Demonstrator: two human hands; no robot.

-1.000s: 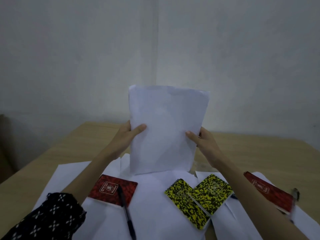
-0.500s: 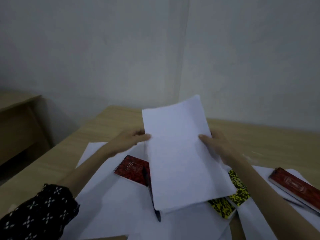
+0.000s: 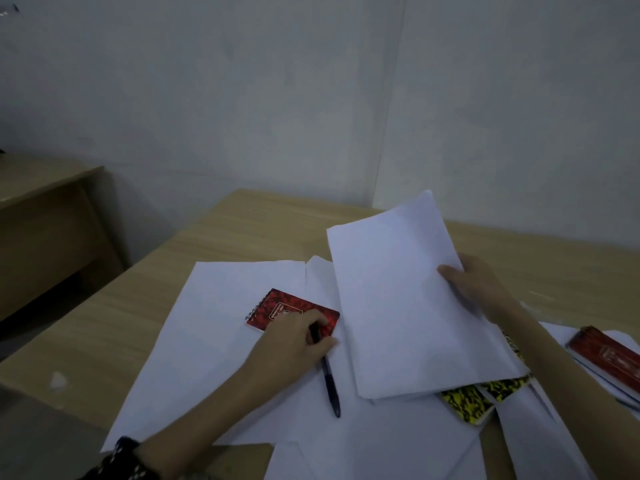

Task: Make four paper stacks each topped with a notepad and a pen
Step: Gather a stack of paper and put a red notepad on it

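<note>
My right hand (image 3: 476, 289) grips a sheaf of white paper (image 3: 405, 306) by its right edge and holds it tilted above the table. My left hand (image 3: 294, 344) lies on a red spiral notepad (image 3: 277, 308), fingers curled round the upper end of a dark pen (image 3: 330, 386) that rests on white sheets. Two yellow-and-black notepads (image 3: 478, 400) peek out from under the held sheaf. Another red notepad (image 3: 606, 355) sits on paper at the far right.
Loose white sheets (image 3: 207, 341) overlap across the wooden table (image 3: 242, 230). A second wooden desk (image 3: 45, 209) stands to the left, past a gap. A grey wall runs close behind the table.
My left hand let go of the sheaf, came down to the red notepad and closed on the pen. The sheaf, now in my right hand alone, shifted right. The view turned left.
</note>
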